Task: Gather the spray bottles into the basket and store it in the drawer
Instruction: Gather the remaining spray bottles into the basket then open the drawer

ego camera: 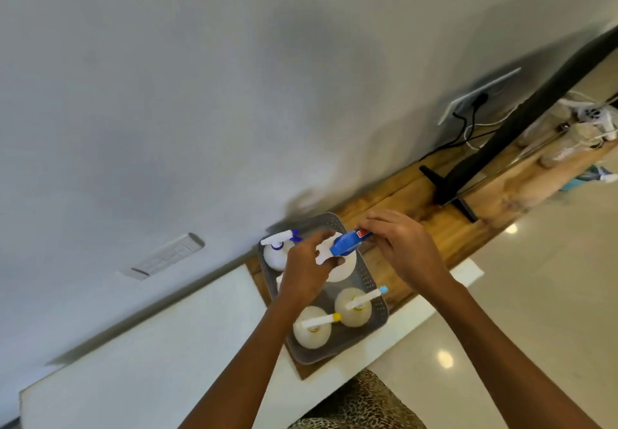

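A grey perforated basket (367, 273) sits on the wooden top, holding several spray bottles. A white bottle with a blue-and-white trigger (279, 249) stands at its far left corner. Two pale yellow bottles stand at the near end, one with a yellow-tipped nozzle (312, 326), one with a light-blue tip (353, 306). Over the basket's far end both hands hold a spray bottle with a blue trigger head (347, 244) and a white body. My left hand (306, 269) grips it from the left. My right hand (399, 246) pinches the nozzle end.
The wooden counter (444, 228) runs along a white wall, with a white surface (167, 345) to its left. A black TV stand foot (448, 191) and cables sit further right. A wall switch plate (167, 256) and a socket (478, 97) are on the wall.
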The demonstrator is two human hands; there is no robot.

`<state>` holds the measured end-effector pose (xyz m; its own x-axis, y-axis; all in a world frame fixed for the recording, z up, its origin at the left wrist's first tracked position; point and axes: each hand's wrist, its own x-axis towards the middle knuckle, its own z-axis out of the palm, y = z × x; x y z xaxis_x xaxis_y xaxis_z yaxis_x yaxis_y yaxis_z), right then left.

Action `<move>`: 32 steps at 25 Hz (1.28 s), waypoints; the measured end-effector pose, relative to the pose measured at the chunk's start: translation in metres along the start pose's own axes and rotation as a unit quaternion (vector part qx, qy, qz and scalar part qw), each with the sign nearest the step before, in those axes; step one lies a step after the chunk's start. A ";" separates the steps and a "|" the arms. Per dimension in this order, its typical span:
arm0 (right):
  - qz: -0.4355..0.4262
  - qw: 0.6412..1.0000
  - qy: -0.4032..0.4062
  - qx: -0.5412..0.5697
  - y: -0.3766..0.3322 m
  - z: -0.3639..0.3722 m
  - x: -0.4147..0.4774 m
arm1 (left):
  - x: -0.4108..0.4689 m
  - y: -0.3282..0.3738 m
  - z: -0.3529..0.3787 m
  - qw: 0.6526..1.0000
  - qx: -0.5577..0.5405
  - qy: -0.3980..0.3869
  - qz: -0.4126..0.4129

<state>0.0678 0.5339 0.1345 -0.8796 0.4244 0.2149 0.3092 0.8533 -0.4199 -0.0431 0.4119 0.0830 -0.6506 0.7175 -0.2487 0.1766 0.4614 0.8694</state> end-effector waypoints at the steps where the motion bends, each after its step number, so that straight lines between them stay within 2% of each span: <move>1: -0.004 1.000 -0.002 -0.005 0.014 0.006 0.004 | 0.009 0.000 0.006 1.000 -0.005 0.010 -0.010; 5: -0.004 0.999 -0.033 -0.009 0.064 0.051 0.005 | 0.017 -0.013 0.017 0.994 -0.022 0.087 -0.066; 8: 0.031 0.997 -0.068 0.006 0.092 0.091 0.001 | 0.016 -0.031 0.024 0.985 0.012 0.147 -0.092; 16: 0.046 0.984 -0.172 0.015 0.130 0.164 0.003 | 0.006 -0.054 0.046 0.979 0.067 0.169 -0.091; 32: 0.067 0.974 -0.216 0.002 0.125 0.180 0.004 | -0.012 -0.060 0.038 0.971 0.033 0.195 -0.132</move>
<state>0.0378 0.5874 -0.0761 -0.9021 0.3632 -0.2332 0.4304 0.7976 -0.4227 -0.0175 0.3953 0.0175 -0.9076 0.3239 -0.2672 0.0049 0.6445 0.7646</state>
